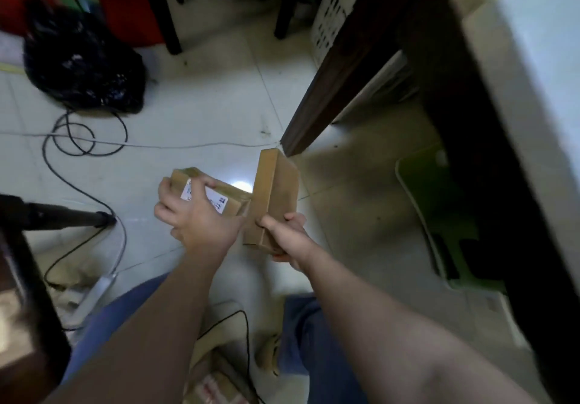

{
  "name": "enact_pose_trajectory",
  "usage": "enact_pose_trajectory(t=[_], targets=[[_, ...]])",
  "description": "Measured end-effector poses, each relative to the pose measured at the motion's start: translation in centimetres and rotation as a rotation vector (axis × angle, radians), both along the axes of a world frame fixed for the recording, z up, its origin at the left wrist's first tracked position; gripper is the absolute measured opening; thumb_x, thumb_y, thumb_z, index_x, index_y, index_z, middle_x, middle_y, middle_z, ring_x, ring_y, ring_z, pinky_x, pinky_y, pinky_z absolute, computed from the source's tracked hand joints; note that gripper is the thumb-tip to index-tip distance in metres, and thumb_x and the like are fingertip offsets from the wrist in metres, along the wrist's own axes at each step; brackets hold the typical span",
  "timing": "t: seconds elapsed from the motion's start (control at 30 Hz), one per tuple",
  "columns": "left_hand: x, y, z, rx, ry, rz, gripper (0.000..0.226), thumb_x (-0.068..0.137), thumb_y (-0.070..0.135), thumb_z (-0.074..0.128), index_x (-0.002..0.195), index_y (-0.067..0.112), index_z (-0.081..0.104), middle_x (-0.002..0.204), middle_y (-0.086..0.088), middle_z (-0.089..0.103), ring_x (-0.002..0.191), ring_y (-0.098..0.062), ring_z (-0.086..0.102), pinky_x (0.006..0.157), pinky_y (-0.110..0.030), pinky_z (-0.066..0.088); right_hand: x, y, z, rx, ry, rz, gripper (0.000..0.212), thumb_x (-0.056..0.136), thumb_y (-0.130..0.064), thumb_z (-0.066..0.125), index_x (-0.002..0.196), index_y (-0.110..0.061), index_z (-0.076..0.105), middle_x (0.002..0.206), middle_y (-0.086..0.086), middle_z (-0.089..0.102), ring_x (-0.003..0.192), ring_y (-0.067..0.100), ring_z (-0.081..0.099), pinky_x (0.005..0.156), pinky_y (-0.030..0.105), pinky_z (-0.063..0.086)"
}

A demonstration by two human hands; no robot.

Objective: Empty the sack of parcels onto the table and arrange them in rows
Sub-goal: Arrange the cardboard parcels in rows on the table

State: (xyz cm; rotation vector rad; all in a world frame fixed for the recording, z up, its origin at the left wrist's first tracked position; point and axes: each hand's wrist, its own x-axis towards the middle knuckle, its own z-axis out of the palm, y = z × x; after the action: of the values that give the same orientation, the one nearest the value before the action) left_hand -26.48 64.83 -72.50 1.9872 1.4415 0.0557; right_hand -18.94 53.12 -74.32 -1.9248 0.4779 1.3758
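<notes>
arms extended; left grip [195,215] clasps labelled parcel [230,198]; right grip [287,235] holds plain parcel [275,190]

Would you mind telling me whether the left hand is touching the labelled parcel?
Touching. The head view shows the left hand gripping the labelled parcel, fingers curled over its white label.

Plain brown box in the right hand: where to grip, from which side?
Grip the plain box at its near short end, across the thin dimension, coming from the person's side, as the right hand does. It stands on edge, long and slim, so a hand spans it; the labelled box in the left hand crowds its left face.
</notes>
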Motion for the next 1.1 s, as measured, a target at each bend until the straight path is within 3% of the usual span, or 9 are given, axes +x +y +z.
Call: enact_pose_trajectory(t=[0.1,0.2,0.33,0.43,0.57,0.73,0.87,1.0,1.1], targets=[[1.1,0.5,9.2,0.010,-0.035,-0.046,0.061,0.054,0.027,0.084,0.101,0.037,0.045,0.152,-0.007,0.005,0.129,-0.035,0.018,0.091,-0.050,0.045,0.4,0.1,9.4,0.052,-0.031,-0.063,0.090,0.060,-0.059,0.072,0.132,-0.027,0.027,0.119,-0.003,0.054,0.102,0.016,0.062,0.077,0.038,0.059],[2.2,-0.2,18.2,0.004,-0.079,-0.097,0.061,0.053,0.021,0.081,0.097,0.038,0.043,0.152,-0.005,0.005,0.128,-0.033,0.017,0.090,-0.047,0.042,0.3,-0.9,18.6,0.147,-0.006,-0.176,0.065,0.084,-0.047,0.067,0.132,-0.021,0.030,0.103,-0.013,0.047,0.091,0.010,0.061,0.088,0.051,0.056],[3.6,-1.7,27.9,0.007,-0.129,-0.186,0.059,0.053,0.021,0.079,0.099,0.036,0.044,0.151,-0.006,0.007,0.129,-0.032,0.016,0.090,-0.045,0.039,0.3,-3.3,29.0,0.292,0.137,-0.277,0.037,0.089,-0.048,0.060,0.117,-0.025,0.053,0.101,0.001,0.062,0.092,0.022,0.064,0.090,0.055,0.054],[5.4,-2.5,33.3,0.051,-0.234,-0.279,0.059,0.055,0.023,0.080,0.100,0.035,0.045,0.152,-0.007,0.008,0.130,-0.033,0.016,0.091,-0.046,0.039,1.4,-5.6,34.5,0.450,0.188,-0.400,0.053,0.083,-0.055,0.063,0.122,-0.020,0.059,0.113,0.013,0.060,0.100,0.031,0.063,0.088,0.055,0.054],[8.2,-4.4,38.5,0.070,-0.398,-0.443,0.060,0.057,0.024,0.078,0.106,0.033,0.043,0.152,-0.008,0.005,0.131,-0.036,0.015,0.096,-0.043,0.042,2.5,-8.9,40.4,0.668,0.180,-0.544,0.048,0.085,-0.053,0.057,0.117,-0.018,0.061,0.113,0.012,0.062,0.108,0.032,0.058,0.090,0.053,0.052],[11.1,-7.2,42.4,0.133,-0.455,-0.700,0.061,0.055,0.023,0.078,0.103,0.036,0.042,0.152,0.001,0.002,0.131,-0.030,0.011,0.093,-0.051,0.045,2.4,-12.6,43.9,0.869,0.032,-0.881,0.053,0.079,-0.047,0.058,0.121,-0.014,0.061,0.113,0.018,0.067,0.105,0.037,0.060,0.086,0.051,0.050],[13.9,-9.7,43.2,0.205,-0.378,-0.953,0.062,0.054,0.022,0.079,0.103,0.038,0.044,0.153,0.000,0.003,0.133,-0.029,0.009,0.098,-0.049,0.036,3.4,-14.8,42.9,0.983,-0.050,-1.245,0.056,0.091,-0.050,0.052,0.132,-0.012,0.058,0.128,0.019,0.064,0.121,0.038,0.056,0.097,0.056,0.047],[16.6,-13.0,41.8,0.167,-0.182,-1.207,0.061,0.056,0.022,0.077,0.105,0.042,0.046,0.154,0.002,0.004,0.135,-0.029,0.007,0.097,-0.047,0.035,5.2,-16.3,40.0,0.746,-0.088,-1.585,0.045,0.100,-0.040,0.047,0.133,-0.010,0.055,0.128,0.020,0.063,0.121,0.040,0.056,0.094,0.055,0.050],[18.3,-14.9,40.5,0.162,-0.105,-1.285,0.059,0.057,0.019,0.073,0.104,0.041,0.046,0.155,0.004,0.004,0.136,-0.029,0.006,0.096,-0.048,0.036,6.5,-17.4,39.1,0.553,-0.119,-1.609,0.042,0.098,-0.040,0.056,0.129,-0.012,0.055,0.126,0.017,0.061,0.119,0.038,0.056,0.078,0.048,0.059]])
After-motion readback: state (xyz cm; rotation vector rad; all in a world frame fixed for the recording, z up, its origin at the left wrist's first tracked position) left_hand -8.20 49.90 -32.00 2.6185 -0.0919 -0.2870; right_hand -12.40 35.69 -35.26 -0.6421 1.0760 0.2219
